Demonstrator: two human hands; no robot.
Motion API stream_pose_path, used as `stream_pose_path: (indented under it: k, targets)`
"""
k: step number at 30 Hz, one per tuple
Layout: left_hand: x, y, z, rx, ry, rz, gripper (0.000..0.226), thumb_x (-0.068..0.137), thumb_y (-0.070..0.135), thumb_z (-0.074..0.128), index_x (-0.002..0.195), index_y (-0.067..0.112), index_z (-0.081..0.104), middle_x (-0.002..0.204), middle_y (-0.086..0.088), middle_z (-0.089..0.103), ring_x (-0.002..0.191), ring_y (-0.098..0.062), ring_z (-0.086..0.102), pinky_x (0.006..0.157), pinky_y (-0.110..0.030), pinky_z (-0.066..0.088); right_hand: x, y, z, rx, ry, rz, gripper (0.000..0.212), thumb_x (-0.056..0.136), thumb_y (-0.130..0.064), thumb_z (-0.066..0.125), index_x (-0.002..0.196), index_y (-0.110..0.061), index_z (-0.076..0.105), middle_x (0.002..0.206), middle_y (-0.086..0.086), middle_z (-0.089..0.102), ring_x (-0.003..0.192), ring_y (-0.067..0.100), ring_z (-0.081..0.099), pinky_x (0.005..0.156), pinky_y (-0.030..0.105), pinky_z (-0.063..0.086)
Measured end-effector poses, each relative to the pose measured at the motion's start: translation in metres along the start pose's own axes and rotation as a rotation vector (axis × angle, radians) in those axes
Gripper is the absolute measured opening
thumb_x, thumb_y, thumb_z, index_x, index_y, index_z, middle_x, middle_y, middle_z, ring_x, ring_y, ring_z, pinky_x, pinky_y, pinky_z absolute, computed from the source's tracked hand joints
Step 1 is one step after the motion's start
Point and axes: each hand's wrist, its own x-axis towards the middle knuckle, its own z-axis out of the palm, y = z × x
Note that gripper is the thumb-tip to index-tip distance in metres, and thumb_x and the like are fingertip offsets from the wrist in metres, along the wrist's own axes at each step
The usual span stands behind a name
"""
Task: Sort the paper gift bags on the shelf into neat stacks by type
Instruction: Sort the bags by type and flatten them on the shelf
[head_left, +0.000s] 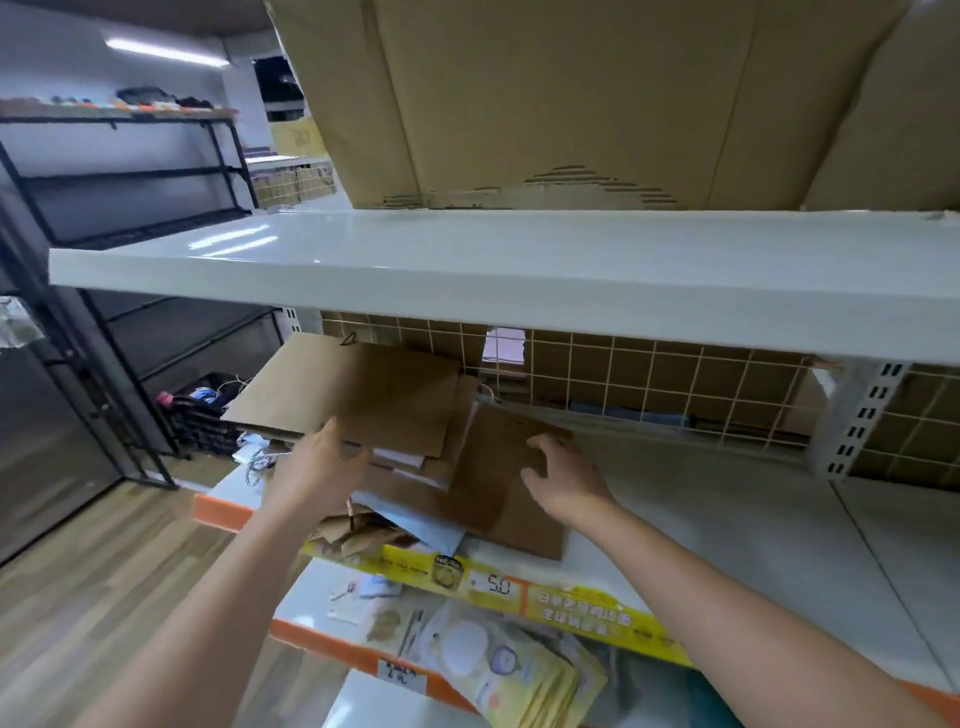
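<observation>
Head view: the left hand (324, 462) grips the near edge of a large brown bag (353, 389), lifted and tilted above the messy pile (415, 467) on the shelf (727, 519). The right hand (563, 480) rests open-fingered on a smaller brown bag (498, 499). Best to steady the pile while sliding the top bag clear. Its long axis runs left-right, handle toward the back.

Your two forearms come into view bare, with no sleeve showing on either up to the frame edge. Your left hand (324, 462) and right hand (563, 480) are bare too: you wear no gloves, and no ring, watch or band shows on the fingers or wrists.
</observation>
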Motion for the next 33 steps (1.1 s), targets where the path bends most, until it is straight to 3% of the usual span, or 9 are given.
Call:
stream_pose_path:
  k: [4,8,13,17,21,25,28,33]
  targets:
    - [0.037,-0.033,-0.014,0.055,0.066,-0.025,0.052,0.089,0.041,0.054,0.135,0.020,0.045,0.137,-0.011,0.047,0.125,-0.032,0.043,0.095,-0.041,0.039,0.013,-0.029,0.027,-0.025,0.047,0.060,0.046,0.094,-0.033,0.053,0.138,-0.024,0.043,0.144,-0.001,0.042,0.129,0.022,0.045,0.102,0.038,0.043]
    - [0.075,-0.069,-0.019,0.162,0.034,-0.127,0.065,0.086,0.061,0.046,0.137,0.019,0.043,0.143,-0.012,0.041,0.132,-0.034,0.034,0.104,-0.044,0.029,0.023,-0.055,0.046,-0.080,0.058,0.133,0.047,0.094,-0.035,0.051,0.139,-0.025,0.042,0.146,0.002,0.040,0.132,0.024,0.041,0.104,0.038,0.041]
    - [0.111,-0.099,-0.013,0.204,-0.057,-0.240,0.100,0.067,0.086,0.046,0.135,0.012,0.043,0.137,-0.018,0.042,0.128,-0.035,0.038,0.104,-0.044,0.029,0.030,-0.079,0.065,-0.060,0.028,0.211,0.055,0.092,-0.041,0.052,0.143,-0.027,0.036,0.151,0.001,0.034,0.136,0.025,0.037,0.107,0.039,0.039]
    - [0.125,-0.105,-0.015,0.190,0.030,-0.251,0.115,0.055,0.086,0.060,0.135,0.006,0.039,0.134,-0.018,0.046,0.126,-0.032,0.042,0.101,-0.041,0.031,0.038,-0.090,0.080,0.020,0.011,0.290,0.063,0.091,-0.049,0.052,0.146,-0.026,0.031,0.154,0.002,0.029,0.139,0.027,0.033,0.109,0.040,0.036]
    - [0.139,-0.106,-0.031,0.016,0.093,-0.233,0.087,0.068,0.058,0.076,0.122,-0.001,0.041,0.124,-0.022,0.056,0.117,-0.036,0.054,0.093,-0.041,0.038,0.049,-0.097,0.091,0.054,0.032,0.371,0.063,0.092,-0.052,0.048,0.146,-0.022,0.034,0.153,0.003,0.033,0.137,0.027,0.037,0.109,0.044,0.036]
    - [0.150,-0.120,-0.057,-0.171,0.176,-0.276,0.051,0.080,0.028,0.069,0.114,0.001,0.041,0.115,-0.028,0.059,0.108,-0.046,0.056,0.085,-0.047,0.043,0.058,-0.106,0.098,-0.018,0.109,0.412,0.060,0.091,-0.057,0.044,0.139,-0.021,0.045,0.146,0.004,0.041,0.132,0.028,0.042,0.103,0.042,0.042]
    - [0.154,-0.134,-0.076,-0.211,0.253,-0.312,0.040,0.083,0.018,0.061,0.115,0.003,0.043,0.114,-0.031,0.058,0.108,-0.048,0.054,0.087,-0.048,0.042,0.063,-0.117,0.101,-0.076,0.214,0.357,0.055,0.092,-0.055,0.045,0.134,-0.020,0.051,0.146,0.005,0.041,0.136,0.028,0.035,0.105,0.040,0.040]
    - [0.159,-0.151,-0.087,-0.267,0.287,-0.295,0.031,0.083,0.010,0.054,0.113,0.009,0.045,0.107,-0.029,0.058,0.102,-0.047,0.055,0.084,-0.047,0.042,0.081,-0.134,0.113,0.102,0.087,0.393,0.076,0.079,-0.064,0.059,0.136,-0.014,0.047,0.143,0.009,0.043,0.126,0.028,0.048,0.097,0.038,0.048]
